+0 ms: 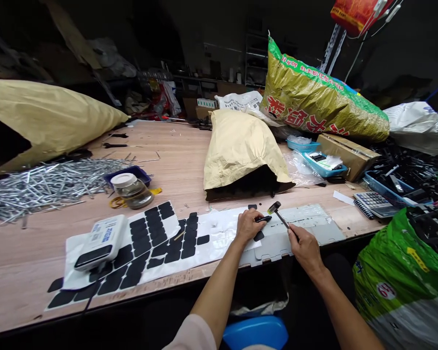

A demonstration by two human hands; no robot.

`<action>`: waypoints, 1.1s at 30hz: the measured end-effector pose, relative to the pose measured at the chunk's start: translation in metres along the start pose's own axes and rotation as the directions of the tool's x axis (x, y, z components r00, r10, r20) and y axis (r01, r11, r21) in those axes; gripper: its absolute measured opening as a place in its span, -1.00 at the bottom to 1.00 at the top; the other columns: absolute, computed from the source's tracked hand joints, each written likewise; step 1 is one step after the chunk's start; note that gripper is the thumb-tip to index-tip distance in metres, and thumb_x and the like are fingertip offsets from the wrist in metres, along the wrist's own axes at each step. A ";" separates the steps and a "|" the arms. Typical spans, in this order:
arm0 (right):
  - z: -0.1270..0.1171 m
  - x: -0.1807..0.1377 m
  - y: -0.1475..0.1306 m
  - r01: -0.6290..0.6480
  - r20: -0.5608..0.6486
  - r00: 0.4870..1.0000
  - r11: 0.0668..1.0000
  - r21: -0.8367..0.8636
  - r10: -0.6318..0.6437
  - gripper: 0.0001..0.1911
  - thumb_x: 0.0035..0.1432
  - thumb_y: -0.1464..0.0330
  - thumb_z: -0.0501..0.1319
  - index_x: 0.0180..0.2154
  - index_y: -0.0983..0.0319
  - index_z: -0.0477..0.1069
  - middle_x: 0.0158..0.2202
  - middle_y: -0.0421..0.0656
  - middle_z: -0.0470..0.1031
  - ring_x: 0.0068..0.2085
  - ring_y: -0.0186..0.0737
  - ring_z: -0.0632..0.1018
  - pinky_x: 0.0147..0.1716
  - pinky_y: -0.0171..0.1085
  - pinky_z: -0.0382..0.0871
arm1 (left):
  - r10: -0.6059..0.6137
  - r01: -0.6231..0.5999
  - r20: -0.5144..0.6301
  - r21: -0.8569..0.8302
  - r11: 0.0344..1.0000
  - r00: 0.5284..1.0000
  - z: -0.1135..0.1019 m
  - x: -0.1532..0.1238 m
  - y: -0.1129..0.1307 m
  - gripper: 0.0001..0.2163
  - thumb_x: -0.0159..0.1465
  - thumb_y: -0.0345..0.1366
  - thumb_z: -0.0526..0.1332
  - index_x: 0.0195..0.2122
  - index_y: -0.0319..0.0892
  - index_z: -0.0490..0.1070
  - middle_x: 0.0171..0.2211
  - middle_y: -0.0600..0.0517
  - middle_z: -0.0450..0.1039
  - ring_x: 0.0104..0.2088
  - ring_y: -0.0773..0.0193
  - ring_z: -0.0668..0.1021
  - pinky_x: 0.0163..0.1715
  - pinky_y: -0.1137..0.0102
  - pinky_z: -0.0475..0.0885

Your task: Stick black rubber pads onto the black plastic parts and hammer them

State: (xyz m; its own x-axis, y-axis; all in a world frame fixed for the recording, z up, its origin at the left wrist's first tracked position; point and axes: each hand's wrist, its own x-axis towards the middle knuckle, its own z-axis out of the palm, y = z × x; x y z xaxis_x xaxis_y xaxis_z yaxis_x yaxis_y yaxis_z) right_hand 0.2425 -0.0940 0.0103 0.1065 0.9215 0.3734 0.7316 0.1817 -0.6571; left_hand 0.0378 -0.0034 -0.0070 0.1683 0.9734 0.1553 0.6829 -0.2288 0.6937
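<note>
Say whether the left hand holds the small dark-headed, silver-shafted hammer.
No, the right hand grips that hammer; the left hand holds a slim black piece.

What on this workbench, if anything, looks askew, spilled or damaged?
Metal rods lie crisscrossed in a loose heap on the workbench, at left, as if spilled. One white sheet of black pads sits askew over another. Near the hammer in the right hand, dark marks, possibly damage, streak the grey board.

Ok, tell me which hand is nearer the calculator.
Right. The right hand, gripping the hammer, is left of the calculator; the left hand, holding a small black part, is farther left.
</note>
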 end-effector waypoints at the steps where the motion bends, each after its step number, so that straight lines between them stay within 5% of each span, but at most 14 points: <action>1: 0.001 -0.001 0.001 0.015 0.018 1.000 0.999 -0.032 -0.015 -0.68 0.25 0.25 0.11 -0.13 0.16 0.60 -0.14 0.00 0.64 -0.10 0.03 0.63 -0.05 -0.09 0.50 | -0.003 0.003 0.000 -0.001 1.000 1.000 0.000 0.000 0.000 -0.90 0.14 -0.31 0.34 -0.30 -0.05 0.60 -0.29 0.11 0.53 -0.19 0.23 0.48 -0.10 0.33 0.28; 12: 0.011 -0.008 -0.011 0.085 0.056 0.995 0.996 -0.025 -0.084 -0.68 0.29 0.27 0.10 -0.09 0.17 0.59 -0.16 0.00 0.64 -0.12 0.01 0.64 -0.06 -0.10 0.51 | -0.038 0.038 0.038 -0.003 0.999 0.999 -0.003 0.002 0.001 -0.91 0.12 -0.31 0.37 -0.33 -0.04 0.61 -0.31 0.10 0.53 -0.17 0.20 0.50 -0.09 0.31 0.27; 16: 0.009 0.001 -0.005 -0.056 -0.004 0.998 0.995 0.084 0.056 -0.67 0.22 0.18 0.16 -0.15 0.19 0.60 -0.20 0.00 0.65 -0.17 0.01 0.64 -0.11 -0.11 0.52 | -0.051 0.053 0.037 -0.030 0.998 0.998 -0.002 0.002 0.001 -0.87 0.09 -0.29 0.38 -0.30 -0.05 0.62 -0.29 0.09 0.54 -0.16 0.18 0.50 -0.08 0.29 0.28; 19: 0.003 0.024 0.004 -0.255 0.032 0.967 0.942 0.220 0.255 -0.58 0.18 0.07 0.19 -0.13 0.23 0.58 -0.35 -0.07 0.62 -0.44 -0.15 0.58 -0.42 -0.22 0.50 | -0.050 0.051 0.025 -0.035 0.998 0.998 0.002 0.002 -0.002 -0.87 0.08 -0.29 0.37 -0.31 -0.06 0.61 -0.29 0.09 0.55 -0.17 0.19 0.50 -0.08 0.30 0.29; 22: 0.002 0.056 0.021 -0.408 0.079 0.908 0.827 0.388 0.411 -0.55 0.09 0.01 0.22 -0.28 0.28 0.53 -0.42 -0.12 0.55 -0.62 -0.32 0.42 -0.70 -0.35 0.26 | -0.041 0.041 0.008 -0.006 0.999 0.999 0.004 0.002 -0.003 -0.89 0.09 -0.27 0.36 -0.33 -0.06 0.59 -0.31 0.09 0.53 -0.19 0.19 0.50 -0.08 0.29 0.29; 28: 0.012 0.098 0.062 -0.526 0.091 0.830 0.718 0.455 0.550 -0.81 -0.13 0.27 0.28 -0.54 0.26 0.38 -0.59 -0.19 0.43 -0.63 -0.37 0.39 -0.70 -0.40 0.28 | -0.029 0.028 0.009 0.012 1.000 1.000 0.004 0.001 -0.004 -0.89 0.14 -0.22 0.35 -0.32 -0.06 0.57 -0.29 0.08 0.52 -0.17 0.18 0.48 -0.07 0.26 0.27; 33: 0.016 0.099 0.072 -0.498 0.102 0.827 0.635 0.591 0.553 -0.84 -0.14 0.31 0.26 -0.48 0.27 0.40 -0.60 -0.22 0.43 -0.63 -0.38 0.41 -0.69 -0.41 0.34 | -0.010 0.008 0.031 0.045 0.999 0.999 0.004 0.000 -0.005 -0.88 0.19 -0.19 0.33 -0.28 -0.07 0.55 -0.28 0.08 0.51 -0.18 0.19 0.47 -0.09 0.27 0.25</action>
State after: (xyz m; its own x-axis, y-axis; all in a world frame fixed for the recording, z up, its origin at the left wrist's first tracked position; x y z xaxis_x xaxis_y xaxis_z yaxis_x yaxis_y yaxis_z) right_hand 0.2949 0.0157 -0.0100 0.4240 0.8975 -0.1215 0.0137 -0.1405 -0.9900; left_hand 0.0373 -0.0023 -0.0136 0.1833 0.9748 0.1268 0.7153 -0.2208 0.6630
